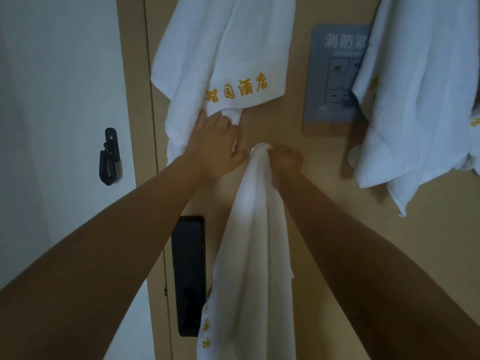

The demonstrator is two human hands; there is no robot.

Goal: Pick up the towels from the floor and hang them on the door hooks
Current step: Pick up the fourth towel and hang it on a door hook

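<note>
In the head view, two towels already hang on the door (306,178). The left towel (207,61), with gold lettering, is high up, and the right towel (415,100) partly covers the grey sign (335,79). The third, the middle towel (254,242), is at the hook (261,148). Its bunched top is drawn over the round hook and the rest hangs straight down beside the black lock (188,276).

The right hand (287,159) is closed in a fist round the bunched cloth just below the hook. The left hand (218,144) lies just beside the hook, with its fingertips at the lower corner of the left towel. Its fingers are turned away, so I cannot tell whether it grips that corner or only pushes it aside.

By my judgement the task is near its end: this towel has to be seated so that it holds, then let go. The floor is out of view, so I cannot tell whether more towels lie there
</note>
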